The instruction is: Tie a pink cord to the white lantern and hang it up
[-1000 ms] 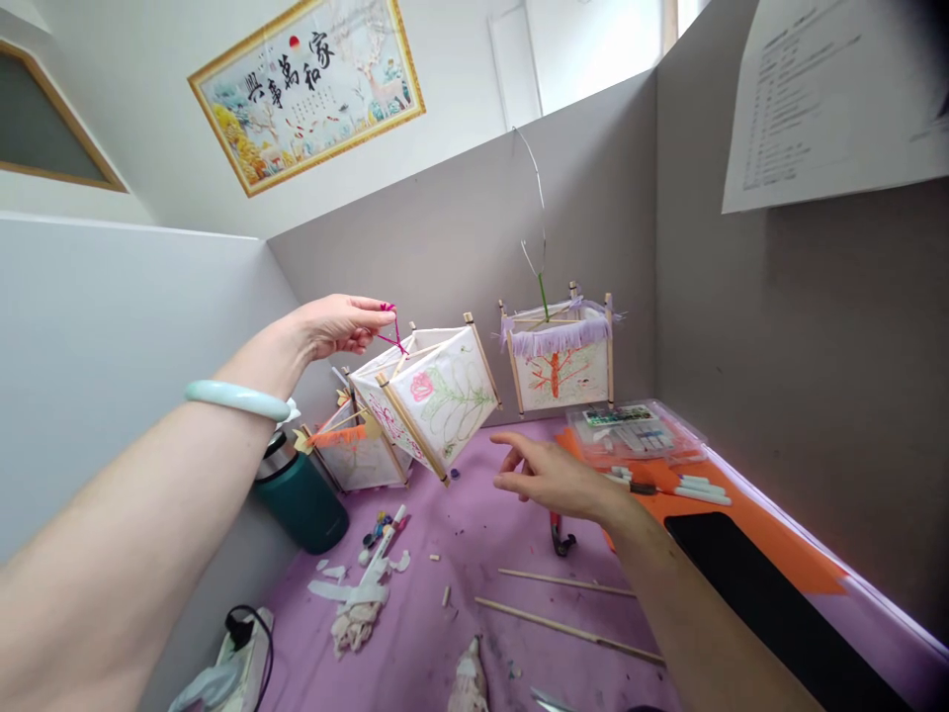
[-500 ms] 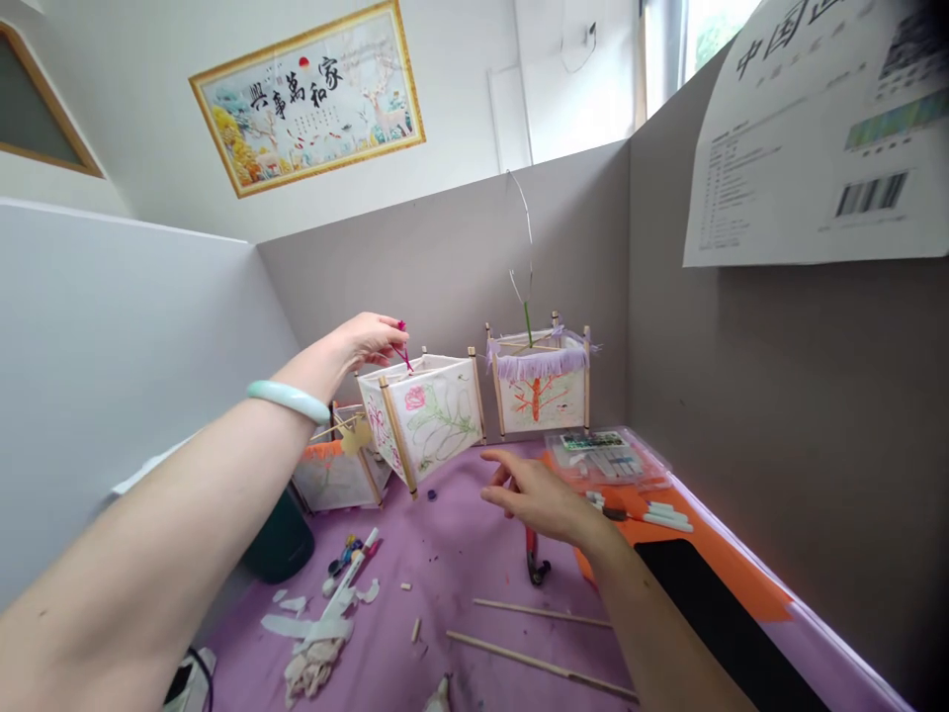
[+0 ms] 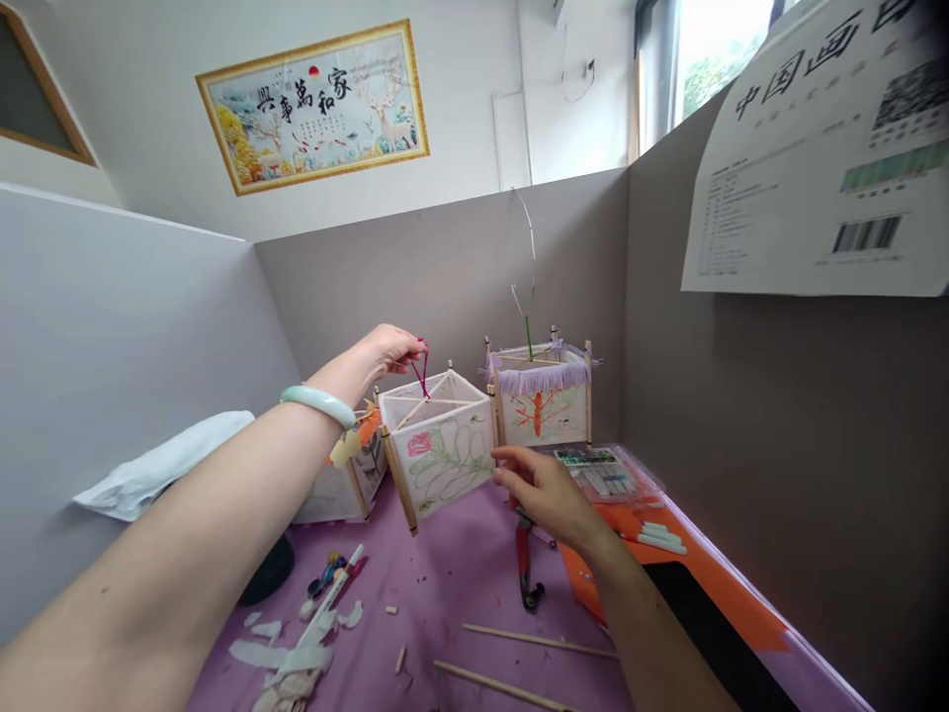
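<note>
My left hand [image 3: 396,351] pinches a dark pink cord [image 3: 423,371] tied to the crossed sticks of a paper lantern [image 3: 449,455]. That lantern has wooden corner posts and a drawn pink flower with green outlines, and it hangs tilted over the purple cloth. Beside its right edge is my right hand [image 3: 538,485], fingers apart and fingertips close to the corner post; whether they touch it I cannot tell. Behind stands a second lantern [image 3: 545,400] with purple fringe, an orange tree and a wire. A third lantern [image 3: 330,489] is partly hidden at the left.
On the purple cloth [image 3: 445,583] lie red-handled pliers [image 3: 525,564], thin sticks [image 3: 511,685], white scraps [image 3: 282,658] and small beads. At the right are a plastic case [image 3: 604,475], white pens [image 3: 659,537] and a black slab [image 3: 712,633]. Grey panels surround the table.
My left hand and the hanging lantern have moved right and slightly down, and the lantern has turned. The lantern's right edge is now beside my right hand. The view has shifted a little.
</note>
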Demonstrator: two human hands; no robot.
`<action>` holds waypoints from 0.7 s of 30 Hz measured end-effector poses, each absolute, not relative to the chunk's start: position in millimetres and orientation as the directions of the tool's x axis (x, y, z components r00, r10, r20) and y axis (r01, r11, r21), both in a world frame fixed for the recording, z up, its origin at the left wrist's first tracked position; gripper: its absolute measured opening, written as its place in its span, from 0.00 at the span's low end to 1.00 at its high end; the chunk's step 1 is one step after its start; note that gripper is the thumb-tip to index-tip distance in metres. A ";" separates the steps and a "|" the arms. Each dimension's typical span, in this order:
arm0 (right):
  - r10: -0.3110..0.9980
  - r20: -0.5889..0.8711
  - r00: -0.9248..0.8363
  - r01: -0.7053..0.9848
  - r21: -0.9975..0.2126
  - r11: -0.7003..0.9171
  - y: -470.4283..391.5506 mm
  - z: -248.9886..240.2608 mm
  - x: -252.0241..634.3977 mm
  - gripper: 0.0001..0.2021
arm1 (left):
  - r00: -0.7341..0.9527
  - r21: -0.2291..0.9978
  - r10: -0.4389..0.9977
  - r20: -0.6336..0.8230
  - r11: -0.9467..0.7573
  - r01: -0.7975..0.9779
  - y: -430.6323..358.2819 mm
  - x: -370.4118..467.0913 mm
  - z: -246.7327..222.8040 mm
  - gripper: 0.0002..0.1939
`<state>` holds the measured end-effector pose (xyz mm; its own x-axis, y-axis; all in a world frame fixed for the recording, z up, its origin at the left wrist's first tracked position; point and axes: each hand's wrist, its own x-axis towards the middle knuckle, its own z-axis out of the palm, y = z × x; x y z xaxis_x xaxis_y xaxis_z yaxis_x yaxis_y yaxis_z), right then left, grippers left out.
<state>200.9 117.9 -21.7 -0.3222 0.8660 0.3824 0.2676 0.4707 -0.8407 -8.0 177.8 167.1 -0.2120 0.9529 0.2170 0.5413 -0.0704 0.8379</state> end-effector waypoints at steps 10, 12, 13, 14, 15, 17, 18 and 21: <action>0.731 0.671 0.124 0.606 -0.634 0.479 212.8 84.5 225.8 0.16 | -0.262 0.863 0.918 0.298 -0.141 0.485 207.4 8.5 179.7 0.07; 0.759 0.637 0.133 0.720 -0.588 0.367 238.9 99.2 225.9 0.18 | -0.258 0.862 0.918 0.301 -0.146 0.486 212.9 15.5 182.5 0.07; 0.780 0.610 0.137 0.754 -0.576 0.317 250.1 104.0 225.6 0.20 | -0.249 0.860 0.921 0.298 -0.147 0.488 215.7 19.2 183.6 0.06; 0.799 0.583 0.145 0.772 -0.572 0.278 259.8 107.7 225.2 0.22 | -0.237 0.859 0.927 0.292 -0.145 0.490 218.5 23.0 184.6 0.06; 0.814 0.559 0.156 0.777 -0.578 0.249 268.2 110.7 224.9 0.24 | -0.223 0.859 0.933 0.284 -0.144 0.492 221.2 26.9 185.7 0.06; 0.829 0.522 0.203 0.741 -0.635 0.218 281.9 116.2 224.7 0.26 | -0.191 0.861 0.944 0.269 -0.147 0.487 225.8 34.9 187.8 0.05; 0.831 0.507 0.231 0.711 -0.671 0.211 287.6 119.2 224.9 0.27 | -0.173 0.865 0.949 0.263 -0.152 0.479 227.3 38.8 188.9 0.05; 0.827 0.472 0.305 0.622 -0.757 0.202 302.5 129.5 226.2 0.28 | -0.114 0.884 0.961 0.252 -0.180 0.431 228.5 49.6 191.3 0.05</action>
